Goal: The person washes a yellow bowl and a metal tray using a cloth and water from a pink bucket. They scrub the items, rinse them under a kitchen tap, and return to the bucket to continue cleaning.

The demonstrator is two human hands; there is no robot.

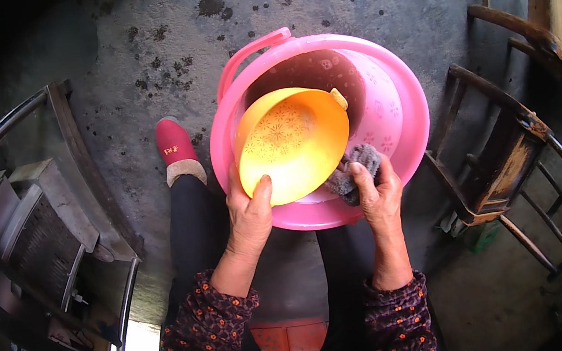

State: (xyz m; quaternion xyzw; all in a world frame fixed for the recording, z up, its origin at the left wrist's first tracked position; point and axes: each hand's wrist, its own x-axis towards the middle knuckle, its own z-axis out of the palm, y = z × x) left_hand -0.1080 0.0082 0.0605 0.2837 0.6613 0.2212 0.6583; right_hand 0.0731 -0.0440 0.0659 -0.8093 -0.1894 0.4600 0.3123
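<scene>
A yellow plastic basin (293, 142) with a flower pattern on its bottom is tilted over a large pink plastic bucket (382, 94). My left hand (249, 203) grips its lower left rim, thumb over the edge. In my right hand (378, 187) is a bunched grey cloth (360, 165), close to the basin's lower right side. The bucket has a wide rim, a raised handle (249, 52) at the upper left and printed marks on its inner wall. Part of its inside is hidden behind the basin.
Worn wooden chairs (504, 177) stand at the right. At the left is a dark-railed frame (95, 167) around boxy objects. My foot in a red slipper (176, 143) is left of the bucket. Dark wet spots (211, 3) mark the concrete floor (120, 13).
</scene>
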